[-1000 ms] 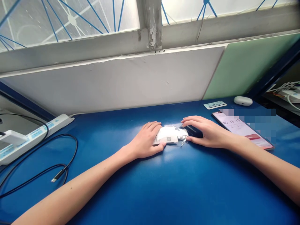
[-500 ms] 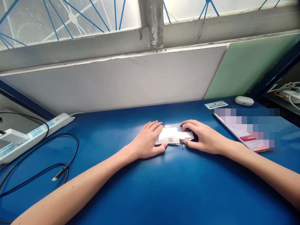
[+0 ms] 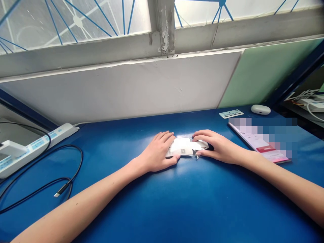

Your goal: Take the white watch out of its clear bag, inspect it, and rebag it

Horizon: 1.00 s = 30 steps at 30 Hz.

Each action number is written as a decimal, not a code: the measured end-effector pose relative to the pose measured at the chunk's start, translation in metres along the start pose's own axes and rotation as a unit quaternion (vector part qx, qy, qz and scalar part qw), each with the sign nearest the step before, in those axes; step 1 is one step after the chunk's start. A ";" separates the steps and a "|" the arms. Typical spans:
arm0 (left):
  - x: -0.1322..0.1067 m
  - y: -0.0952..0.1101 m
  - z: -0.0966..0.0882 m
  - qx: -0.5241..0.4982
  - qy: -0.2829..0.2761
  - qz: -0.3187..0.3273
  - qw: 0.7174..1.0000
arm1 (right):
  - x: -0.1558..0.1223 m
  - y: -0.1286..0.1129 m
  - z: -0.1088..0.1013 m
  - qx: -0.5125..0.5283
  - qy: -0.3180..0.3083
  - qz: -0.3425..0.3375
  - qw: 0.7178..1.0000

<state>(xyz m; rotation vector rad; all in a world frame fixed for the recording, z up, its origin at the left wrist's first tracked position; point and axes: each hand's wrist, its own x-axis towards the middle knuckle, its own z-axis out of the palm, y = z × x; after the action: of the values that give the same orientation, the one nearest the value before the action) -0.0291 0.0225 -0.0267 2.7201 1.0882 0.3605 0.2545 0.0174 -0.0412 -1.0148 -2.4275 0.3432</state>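
Observation:
A small white packet (image 3: pixel 182 147) with printed codes lies on the blue table (image 3: pixel 162 199), near its middle. My left hand (image 3: pixel 157 153) lies over the packet's left end, fingers together and thumb under its front edge, gripping it. My right hand (image 3: pixel 215 147) grips the packet's right end between fingers and thumb. A small dark object (image 3: pixel 210 147) shows just under the right fingers. A small screw (image 3: pixel 196 156) lies on the table below the packet's right end.
A phone (image 3: pixel 258 141) with a lit screen lies to the right, a white earbud case (image 3: pixel 260 109) and a label card (image 3: pixel 231 113) behind it. A white power strip (image 3: pixel 32 148) and a black USB cable (image 3: pixel 60 190) sit at left. A white wall panel stands behind.
My right hand has slid left and closed on the packet's right end, covering most of the dark object. The left hand has stayed in place.

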 end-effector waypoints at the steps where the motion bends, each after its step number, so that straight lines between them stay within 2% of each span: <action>1: 0.000 0.000 0.000 0.000 0.000 0.001 1.000 | 0.000 0.000 0.000 -0.002 -0.001 0.003 1.000; 19: 0.002 0.000 -0.001 0.015 0.001 0.004 1.000 | -0.001 -0.001 -0.001 -0.123 0.008 -0.045 0.991; 30: 0.002 -0.001 -0.001 0.016 0.005 0.010 1.000 | 0.000 -0.004 0.001 -0.165 0.017 -0.015 0.986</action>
<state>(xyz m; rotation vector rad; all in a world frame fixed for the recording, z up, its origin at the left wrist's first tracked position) -0.0280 0.0245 -0.0260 2.7620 1.0793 0.3639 0.2514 0.0147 -0.0405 -1.1081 -2.5174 -0.0914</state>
